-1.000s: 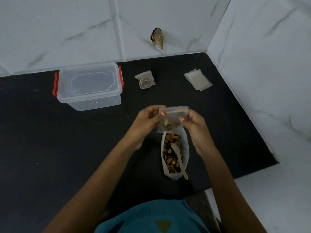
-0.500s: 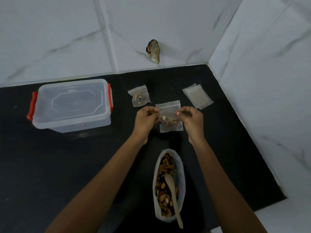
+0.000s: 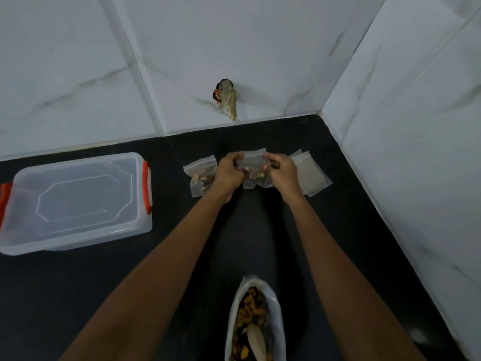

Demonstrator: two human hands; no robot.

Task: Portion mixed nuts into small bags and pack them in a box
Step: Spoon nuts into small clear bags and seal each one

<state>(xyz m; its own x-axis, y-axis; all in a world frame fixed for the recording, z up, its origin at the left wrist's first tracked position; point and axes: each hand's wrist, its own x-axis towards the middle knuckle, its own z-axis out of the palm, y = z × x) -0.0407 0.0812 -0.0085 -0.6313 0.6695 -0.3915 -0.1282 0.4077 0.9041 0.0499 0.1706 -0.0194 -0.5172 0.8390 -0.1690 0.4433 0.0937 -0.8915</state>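
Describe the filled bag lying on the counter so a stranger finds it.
Start at the clear box, left on the counter. Just right of it, beside the left hand, lies a small bag. It holds nuts, unlike the empty bags far right.

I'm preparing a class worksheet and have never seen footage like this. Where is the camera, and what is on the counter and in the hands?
No machine here: a person wears a head camera that looks down at their bare arms. The left hand and right hand pinch a small clear plastic bag with a few nuts. On the black counter lie another filled small bag, a stack of empty bags, a clear lidded plastic box with red clips, and a large open bag of mixed nuts with a wooden spoon inside.
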